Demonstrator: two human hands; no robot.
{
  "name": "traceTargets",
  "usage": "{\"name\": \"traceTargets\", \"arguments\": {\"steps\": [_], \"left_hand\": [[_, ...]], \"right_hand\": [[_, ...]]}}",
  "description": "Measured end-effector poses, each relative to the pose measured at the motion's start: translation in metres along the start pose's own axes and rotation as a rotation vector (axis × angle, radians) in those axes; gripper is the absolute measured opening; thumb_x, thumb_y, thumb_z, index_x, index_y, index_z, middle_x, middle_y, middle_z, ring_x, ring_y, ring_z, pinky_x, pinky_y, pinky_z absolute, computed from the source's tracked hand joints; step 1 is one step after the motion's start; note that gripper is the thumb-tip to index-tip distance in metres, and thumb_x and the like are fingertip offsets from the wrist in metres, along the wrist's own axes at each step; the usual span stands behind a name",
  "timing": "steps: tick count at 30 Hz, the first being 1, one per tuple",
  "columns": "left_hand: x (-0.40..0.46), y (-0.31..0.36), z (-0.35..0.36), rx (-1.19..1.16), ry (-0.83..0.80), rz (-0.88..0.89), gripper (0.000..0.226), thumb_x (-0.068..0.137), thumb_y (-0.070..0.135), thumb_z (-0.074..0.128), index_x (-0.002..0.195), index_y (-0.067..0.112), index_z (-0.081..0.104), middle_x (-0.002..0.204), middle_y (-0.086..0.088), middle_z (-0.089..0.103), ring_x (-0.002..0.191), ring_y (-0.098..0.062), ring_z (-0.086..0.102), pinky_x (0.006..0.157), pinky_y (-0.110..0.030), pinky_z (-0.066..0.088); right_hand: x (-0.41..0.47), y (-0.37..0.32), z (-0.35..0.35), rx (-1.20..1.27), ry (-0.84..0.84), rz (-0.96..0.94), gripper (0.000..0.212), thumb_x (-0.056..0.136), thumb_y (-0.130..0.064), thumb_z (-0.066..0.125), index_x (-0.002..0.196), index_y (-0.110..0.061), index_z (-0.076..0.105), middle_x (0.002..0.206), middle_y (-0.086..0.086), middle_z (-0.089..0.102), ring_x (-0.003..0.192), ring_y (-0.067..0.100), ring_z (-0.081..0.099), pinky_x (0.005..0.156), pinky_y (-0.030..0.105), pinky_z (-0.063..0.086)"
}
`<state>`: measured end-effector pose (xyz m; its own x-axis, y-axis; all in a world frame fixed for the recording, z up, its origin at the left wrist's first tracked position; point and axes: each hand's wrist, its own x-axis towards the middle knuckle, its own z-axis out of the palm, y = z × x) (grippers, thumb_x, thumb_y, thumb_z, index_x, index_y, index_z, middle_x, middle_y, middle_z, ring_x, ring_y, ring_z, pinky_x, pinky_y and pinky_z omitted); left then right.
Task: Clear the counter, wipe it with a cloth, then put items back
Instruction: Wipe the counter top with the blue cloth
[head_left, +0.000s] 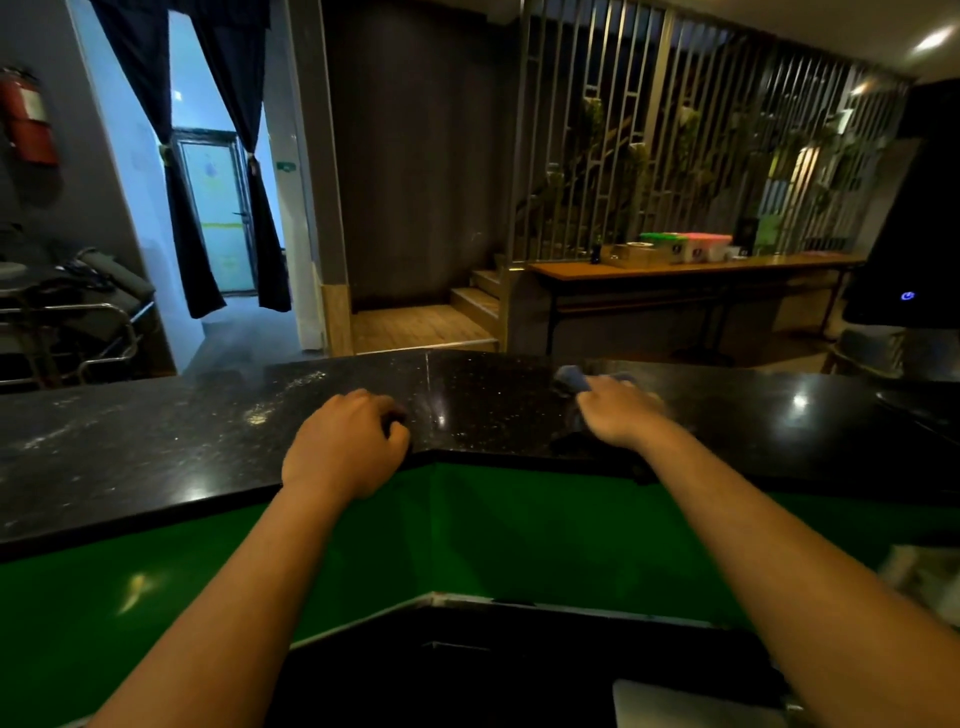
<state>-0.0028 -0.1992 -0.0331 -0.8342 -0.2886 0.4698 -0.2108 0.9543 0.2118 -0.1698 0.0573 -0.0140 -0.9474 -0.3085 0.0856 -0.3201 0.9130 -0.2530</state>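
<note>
Person stands behind an angled black granite counter (182, 447) with a green front panel (519, 525) below its near edge. Both bare forearms reach forward over it.

Right hand (615, 413) is on the counter right of the corner seam, fingers curled over a bluish cloth (571, 375). Cloth is bunched under and ahead of the fingers, lying on the stone; only its far edge shows. Motion blur there, so exact finger placement can't be told, but the hand is grasping the cloth.

Left hand (345, 447) sits at the near edge of the counter, left of the seam, fingers curled in loosely, knuckles up. Whether it holds something small is not clear: a dark spot shows by the fingertips, too small to identify. Reads as a loosely curled hand resting on the stone.

Counter surface: whitish dusty smears on the left section, glossy light reflections on the right section. A dark object sits at the far right end of the counter, mostly out of view.

Containers: on a wooden side table (691, 270) against the slatted metal screen (675, 130), a green-lidded tub (662, 244) and a pink-lidded tub (704, 245) stand side by side, touching or nearly so; contents not visible. A flat cardboard box (631, 254) is just left of them, contents unclear.

Left background: red fire extinguisher (26, 119) on the wall, dark curtains (197, 182) tied back around a lit doorway, steps leading up beside the screen.
</note>
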Motion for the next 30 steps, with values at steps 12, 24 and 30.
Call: {"name": "traceTargets", "arguments": {"steps": [12,24,30], "left_hand": [[-0.006,0.000,-0.004,-0.099,0.093,0.000,0.029,0.093,0.021,0.045,0.104,0.023,0.072,0.099,-0.002,0.065,0.086,-0.019,0.058,0.074,-0.036,0.049],[-0.044,-0.089,-0.040,0.144,0.237,-0.240,0.030,0.082,0.033,0.036,0.080,0.022,0.064,0.081,-0.001,0.062,0.076,-0.024,0.053,0.067,-0.036,0.036],[-0.043,-0.089,-0.044,0.067,0.160,-0.258,0.018,0.087,0.030,0.045,0.088,0.022,0.062,0.088,0.001,0.058,0.085,-0.023,0.053,0.075,-0.038,0.044]], "right_hand": [[-0.039,-0.157,0.040,-0.007,-0.060,-0.195,0.057,0.100,-0.038,0.027,0.150,-0.014,0.035,0.159,0.012,0.029,0.146,0.034,0.023,0.119,0.053,0.016],[-0.031,-0.241,0.060,-0.036,-0.052,-0.013,0.068,0.099,-0.040,0.031,0.156,-0.006,0.018,0.163,0.022,0.014,0.148,0.042,0.012,0.119,0.058,0.006],[-0.016,-0.240,0.061,-0.006,-0.125,-0.397,0.054,0.098,-0.036,0.028,0.145,-0.012,0.037,0.154,0.013,0.034,0.144,0.035,0.026,0.116,0.054,0.021]]}}
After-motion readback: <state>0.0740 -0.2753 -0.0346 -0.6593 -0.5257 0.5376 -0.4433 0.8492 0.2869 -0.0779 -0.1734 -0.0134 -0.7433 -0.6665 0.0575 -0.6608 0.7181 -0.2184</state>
